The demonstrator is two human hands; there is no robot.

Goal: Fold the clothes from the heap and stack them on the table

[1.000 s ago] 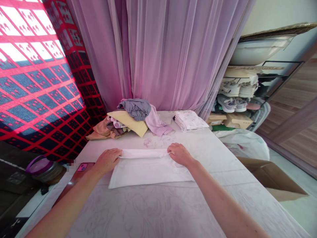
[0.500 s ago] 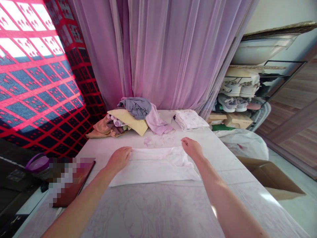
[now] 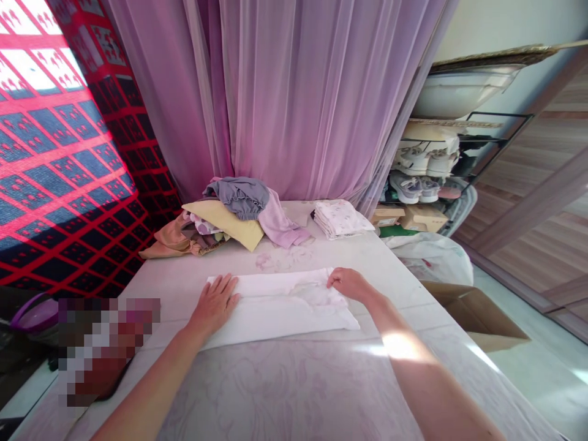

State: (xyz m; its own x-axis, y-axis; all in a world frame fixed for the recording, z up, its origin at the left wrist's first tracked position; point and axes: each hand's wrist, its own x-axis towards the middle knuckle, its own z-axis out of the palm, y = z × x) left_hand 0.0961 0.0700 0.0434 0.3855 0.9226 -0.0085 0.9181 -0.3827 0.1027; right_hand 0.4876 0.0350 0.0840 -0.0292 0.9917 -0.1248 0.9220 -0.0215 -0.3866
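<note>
A white garment (image 3: 275, 315), folded into a long strip, lies across the table in front of me. My left hand (image 3: 215, 305) rests flat on its left end, palm down with the fingers somewhat apart. At the far right corner, my right hand (image 3: 351, 284) has its fingers closed in a pinch on the garment's edge. Small wrinkles show in the fabric near that hand, while the left part lies smooth. The exact kind of garment cannot be made out.
Behind the garment sits a loose heap of clothes (image 3: 239, 211), with a folded stack of printed cloth (image 3: 342, 219) to its right. A partly blurred reddish item (image 3: 108, 361) lies at left. A cardboard box (image 3: 473, 312) and shoe rack (image 3: 416, 177) stand right of the table (image 3: 275, 392).
My left hand has flattened out and spread its fingers on the garment. The right hand has come down onto the far right corner and pinches it. The whole view has shifted slightly.
</note>
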